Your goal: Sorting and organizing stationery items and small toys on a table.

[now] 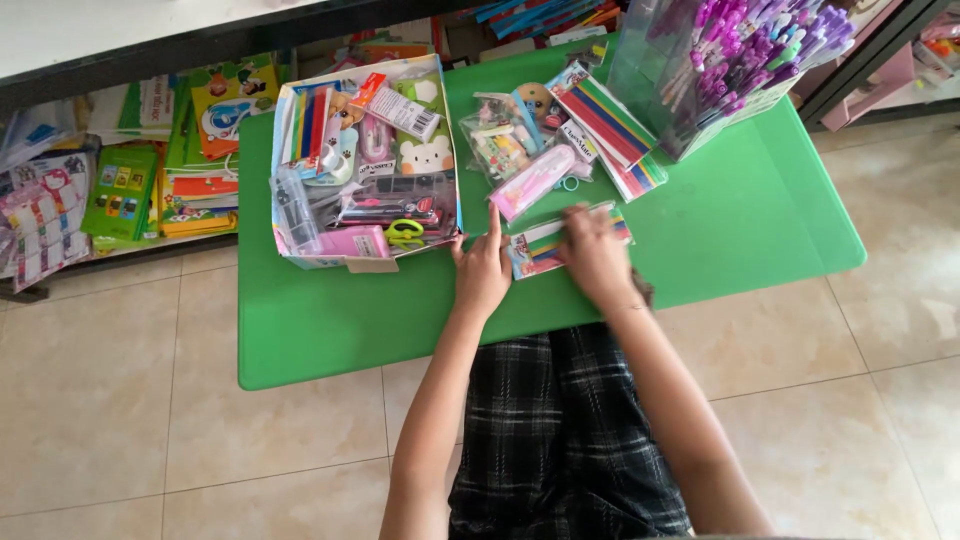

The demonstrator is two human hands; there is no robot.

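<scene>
Pressing flat on colour-stick packet (545, 243), right hand (594, 252) atop, left hand (483, 272) beside, fingers spread

A green table (330, 330) stands on a beige tiled floor (120, 400). On it sits an open box (365, 262) full of stationery, with yellow scissors (404, 232) inside. A clear container of purple pens (740, 50) stands at the far right corner. Books (150, 160) fill a low shelf at the left.

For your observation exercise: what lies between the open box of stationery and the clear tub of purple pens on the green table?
In the head view, between the box and the pen tub lie small clear stationery packets and striped flat packs.
</scene>
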